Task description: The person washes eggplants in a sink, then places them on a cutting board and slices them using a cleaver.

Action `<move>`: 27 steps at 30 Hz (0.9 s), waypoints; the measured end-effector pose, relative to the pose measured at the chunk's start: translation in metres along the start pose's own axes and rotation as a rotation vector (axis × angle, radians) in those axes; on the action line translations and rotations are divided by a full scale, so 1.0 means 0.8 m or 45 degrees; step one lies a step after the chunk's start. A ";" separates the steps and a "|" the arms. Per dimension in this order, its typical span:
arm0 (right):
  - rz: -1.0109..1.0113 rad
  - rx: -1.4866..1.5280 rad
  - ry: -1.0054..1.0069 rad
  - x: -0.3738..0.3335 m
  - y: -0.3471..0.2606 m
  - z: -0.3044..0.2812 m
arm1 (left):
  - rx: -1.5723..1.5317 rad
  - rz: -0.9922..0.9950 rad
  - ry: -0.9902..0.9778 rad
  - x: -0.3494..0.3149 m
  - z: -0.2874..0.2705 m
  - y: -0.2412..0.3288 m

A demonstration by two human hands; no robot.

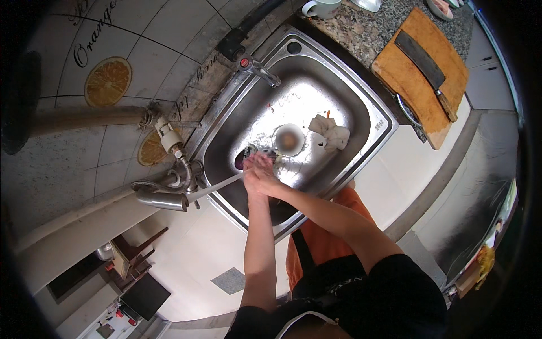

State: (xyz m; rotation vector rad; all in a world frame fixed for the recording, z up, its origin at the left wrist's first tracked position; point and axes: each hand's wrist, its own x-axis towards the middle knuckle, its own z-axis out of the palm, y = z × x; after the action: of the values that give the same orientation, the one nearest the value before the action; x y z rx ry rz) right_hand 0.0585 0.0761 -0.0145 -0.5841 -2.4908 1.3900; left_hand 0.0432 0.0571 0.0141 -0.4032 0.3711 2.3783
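Observation:
My left hand (251, 176) and my right hand (266, 179) are pressed together over the left part of a steel sink (370, 134). Their fingers are closed and overlap, hiding whatever they may hold. A thin stream of water (223, 183) from a curved metal faucet (164, 199) reaches them. Right beside the fingers lies a dark purplish thing (240, 160), too small to name. A round white bowl (289, 139) with something brownish inside stands just beyond my hands. Farther right on the sink floor rests a pale, crumpled, soft-looking thing (329, 134); its kind is unclear.
A second tap (258, 69) reaches over the sink's far corner. On the granite counter (354, 35) at the far right, a cleaver (422, 61) lies on a wooden cutting board (389, 73). A white cup (323, 8) stands at the back. Tiled wall (68, 133) rises at left.

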 end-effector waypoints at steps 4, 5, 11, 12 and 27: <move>1.007 1.687 -0.264 0.027 -0.051 -0.098 | 0.079 0.144 0.620 -0.030 0.022 0.015; 1.024 1.633 -0.216 0.022 -0.042 -0.096 | 0.083 0.142 0.718 -0.029 0.024 0.008; 1.131 1.797 -0.238 0.000 -0.047 -0.091 | 0.950 0.353 0.678 -0.039 0.071 -0.017; 1.401 2.028 -0.291 0.004 -0.044 -0.093 | 0.917 0.383 0.652 -0.040 0.080 -0.018; 1.137 1.723 0.075 0.031 -0.052 -0.039 | 1.493 0.512 0.620 -0.045 0.091 -0.003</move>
State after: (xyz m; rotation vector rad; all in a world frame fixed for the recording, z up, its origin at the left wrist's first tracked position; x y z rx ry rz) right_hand 0.0386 0.0911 0.0374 -1.2916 -0.6646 2.7120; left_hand 0.0569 0.0646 0.0941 -0.3313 2.0574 1.9263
